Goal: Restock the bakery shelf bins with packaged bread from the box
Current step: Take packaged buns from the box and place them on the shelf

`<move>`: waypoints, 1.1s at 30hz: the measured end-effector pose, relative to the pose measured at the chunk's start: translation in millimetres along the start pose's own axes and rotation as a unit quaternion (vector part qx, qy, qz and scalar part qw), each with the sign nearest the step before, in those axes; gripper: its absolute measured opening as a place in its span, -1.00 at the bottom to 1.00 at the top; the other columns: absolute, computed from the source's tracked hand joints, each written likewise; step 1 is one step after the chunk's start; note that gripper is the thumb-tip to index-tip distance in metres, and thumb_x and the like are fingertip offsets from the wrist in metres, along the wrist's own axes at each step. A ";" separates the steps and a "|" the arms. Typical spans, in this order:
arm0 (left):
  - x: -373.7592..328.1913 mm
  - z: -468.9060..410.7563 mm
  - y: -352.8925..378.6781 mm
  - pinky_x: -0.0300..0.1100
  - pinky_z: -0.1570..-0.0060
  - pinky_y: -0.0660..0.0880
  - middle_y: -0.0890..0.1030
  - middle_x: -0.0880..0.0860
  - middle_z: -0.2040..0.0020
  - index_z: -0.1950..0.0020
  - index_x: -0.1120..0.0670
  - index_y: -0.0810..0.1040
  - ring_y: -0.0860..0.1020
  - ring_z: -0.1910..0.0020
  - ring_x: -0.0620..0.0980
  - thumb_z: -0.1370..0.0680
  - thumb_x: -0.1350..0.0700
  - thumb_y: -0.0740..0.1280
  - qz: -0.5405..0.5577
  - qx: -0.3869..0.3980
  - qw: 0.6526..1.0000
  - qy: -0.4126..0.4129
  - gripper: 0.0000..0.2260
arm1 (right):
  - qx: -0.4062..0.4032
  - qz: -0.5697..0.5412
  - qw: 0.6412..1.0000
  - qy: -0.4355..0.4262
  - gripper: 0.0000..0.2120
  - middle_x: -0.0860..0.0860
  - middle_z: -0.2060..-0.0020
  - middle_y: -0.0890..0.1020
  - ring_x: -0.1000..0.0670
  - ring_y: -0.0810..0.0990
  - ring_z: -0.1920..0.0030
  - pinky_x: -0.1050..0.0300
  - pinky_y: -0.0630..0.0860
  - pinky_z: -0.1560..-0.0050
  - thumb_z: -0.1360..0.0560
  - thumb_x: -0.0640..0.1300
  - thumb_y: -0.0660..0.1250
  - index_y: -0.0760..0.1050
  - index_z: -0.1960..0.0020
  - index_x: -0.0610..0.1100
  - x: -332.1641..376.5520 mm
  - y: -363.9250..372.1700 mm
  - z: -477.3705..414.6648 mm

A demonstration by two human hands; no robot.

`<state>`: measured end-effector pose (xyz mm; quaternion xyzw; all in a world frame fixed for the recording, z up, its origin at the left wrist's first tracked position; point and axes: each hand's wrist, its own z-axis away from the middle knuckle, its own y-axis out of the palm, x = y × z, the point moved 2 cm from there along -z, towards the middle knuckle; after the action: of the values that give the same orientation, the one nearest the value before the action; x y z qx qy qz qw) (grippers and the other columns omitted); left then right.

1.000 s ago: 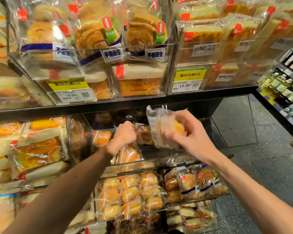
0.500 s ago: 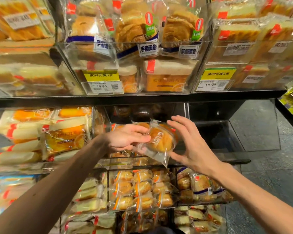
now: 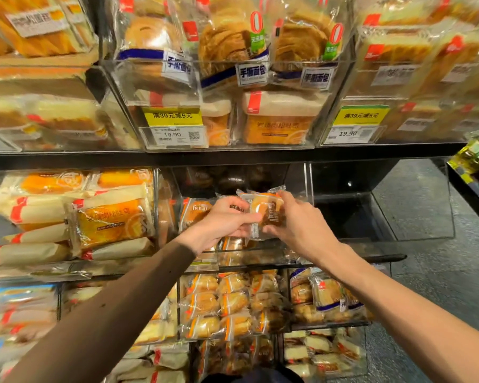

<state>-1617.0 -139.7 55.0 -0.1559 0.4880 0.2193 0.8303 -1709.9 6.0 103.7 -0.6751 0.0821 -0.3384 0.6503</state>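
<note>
- Head view, nearest first: our two forearms rise from the bottom corners and meet at the middle shelf, both aimed at one bin.
- Under the arms, the lower bins (image 3: 227, 302) are packed with small wrapped buns standing in rows. We judge that they need no more stock.
- Our left hand (image 3: 219, 225) curls its fingers round the left edge of the bread packet (image 3: 266, 214), and our right hand (image 3: 296, 230) pinches its right side. We use two hands, we think, so that the slippery wrapper can be squared up and set label-forward.
- The bread packet hangs just over the front of the middle bin (image 3: 307, 183), above the orange-labelled packets (image 3: 194, 214) of the same kind lying inside. It is not yet let go.
- Just right of it, a clear side bin (image 3: 415, 217) shows only its bare bottom, so it probably needs filling too.
- To the left, the loaf bin (image 3: 108, 217) holds long wrapped loaves stacked on their sides.
- Farthest off, the upper bins (image 3: 224, 64) carry bigger loaves behind a yellow price tag (image 3: 174, 128).
- We cannot see the box that supplies the bread.
</note>
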 end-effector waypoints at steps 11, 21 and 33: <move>17.8 -44.5 19.2 -0.22 0.38 0.30 0.44 -0.03 0.33 0.32 0.04 0.38 0.48 0.21 0.00 -0.52 0.15 0.42 -0.424 0.002 0.904 0.058 -0.71 | 0.105 0.072 0.988 0.083 -0.62 -0.20 -0.18 0.62 -0.19 0.63 -0.16 -0.03 0.53 -0.18 -0.50 -0.12 0.47 0.52 -0.27 -0.22 -3.0 38.0 -29.2; 33.6 -62.4 25.2 0.00 -0.17 0.48 0.56 0.11 -0.26 -0.31 0.08 0.49 0.51 -0.25 0.14 -0.58 -0.03 0.37 -0.663 0.027 0.738 0.119 -0.65 | 0.171 0.065 0.971 0.153 -0.55 -0.16 -0.17 0.61 -0.17 0.61 -0.16 -0.03 0.54 -0.17 -0.44 -0.13 0.52 0.48 -0.27 -0.20 -8.6 57.2 -47.3; 18.5 -38.3 9.0 -0.05 -0.04 0.51 0.58 0.06 -0.07 -0.12 0.10 0.57 0.54 -0.06 0.07 -0.52 -0.06 0.42 -0.563 0.011 0.823 0.071 -0.71 | 0.172 0.017 0.976 0.131 -0.65 -0.10 -0.15 0.60 -0.13 0.58 -0.09 0.04 0.49 -0.06 -0.55 0.00 0.38 0.48 -0.24 -0.17 -19.7 62.2 -47.5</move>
<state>-1642.2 -146.2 20.2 -0.4097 0.3756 -0.3035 0.7739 -1731.1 -31.0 35.2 -0.5020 0.1182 -0.4218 0.7458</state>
